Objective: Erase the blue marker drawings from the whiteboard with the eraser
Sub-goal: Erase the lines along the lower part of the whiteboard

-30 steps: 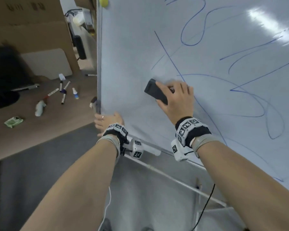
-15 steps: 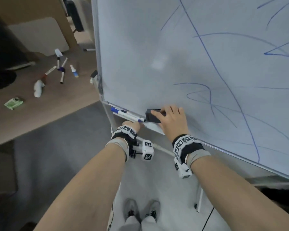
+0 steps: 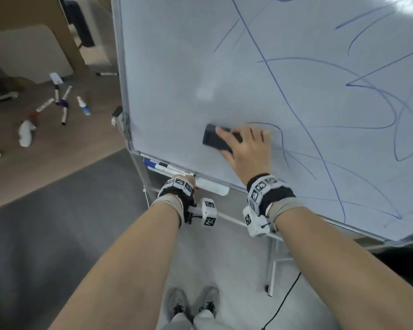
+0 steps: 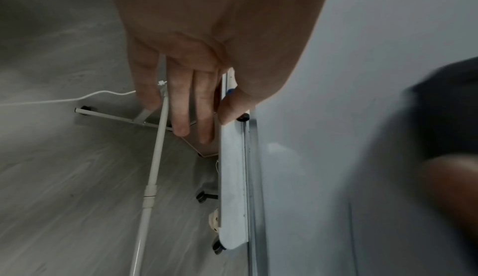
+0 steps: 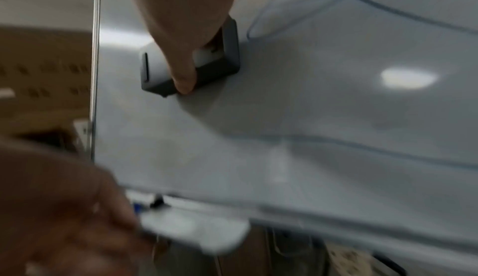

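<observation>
The whiteboard [image 3: 177, 79] carries long blue marker lines [image 3: 284, 96] over its middle and right; its left part is wiped. My right hand [image 3: 246, 151] grips the dark eraser [image 3: 212, 139] and presses it flat on the board, just left of a blue loop near the lower edge. In the right wrist view the fingers [image 5: 181, 59] curl over the eraser [image 5: 230, 55]. My left hand [image 3: 185, 181] holds the white marker tray [image 3: 212, 188] under the board. In the left wrist view its thumb [image 4: 232, 104] lies on the tray [image 4: 232, 178], with the fingers underneath.
A blue-capped marker [image 3: 157, 165] lies on the tray left of my left hand. Loose markers [image 3: 62, 103] and a white bottle [image 3: 26, 133] lie on the brown table at left. The stand's legs [image 3: 272, 270], a black cable [image 3: 284, 303] and my shoes [image 3: 193, 303] are below.
The eraser went down the board to the tray edge and has now come back up a little. My left hand left the board's left edge and took hold of the tray.
</observation>
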A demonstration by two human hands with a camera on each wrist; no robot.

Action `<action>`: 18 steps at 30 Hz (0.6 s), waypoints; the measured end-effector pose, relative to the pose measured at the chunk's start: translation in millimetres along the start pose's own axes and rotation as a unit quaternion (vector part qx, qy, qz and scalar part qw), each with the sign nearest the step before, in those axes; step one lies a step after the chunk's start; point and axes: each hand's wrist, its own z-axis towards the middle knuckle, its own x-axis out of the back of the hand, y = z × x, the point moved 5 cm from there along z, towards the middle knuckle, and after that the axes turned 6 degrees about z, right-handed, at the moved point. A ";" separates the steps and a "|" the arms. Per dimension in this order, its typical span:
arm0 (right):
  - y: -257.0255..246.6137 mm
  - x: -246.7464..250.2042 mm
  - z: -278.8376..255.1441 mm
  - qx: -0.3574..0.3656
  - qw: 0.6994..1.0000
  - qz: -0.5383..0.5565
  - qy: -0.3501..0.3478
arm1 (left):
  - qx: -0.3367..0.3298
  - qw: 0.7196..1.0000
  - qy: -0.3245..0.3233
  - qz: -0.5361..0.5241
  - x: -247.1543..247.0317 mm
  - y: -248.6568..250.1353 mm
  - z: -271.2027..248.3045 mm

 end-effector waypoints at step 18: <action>43.4 57.1 -9.9 -0.095 0.993 -0.027 0.067 | -0.118 0.916 0.054 0.381 -1.9 25.9 -51.3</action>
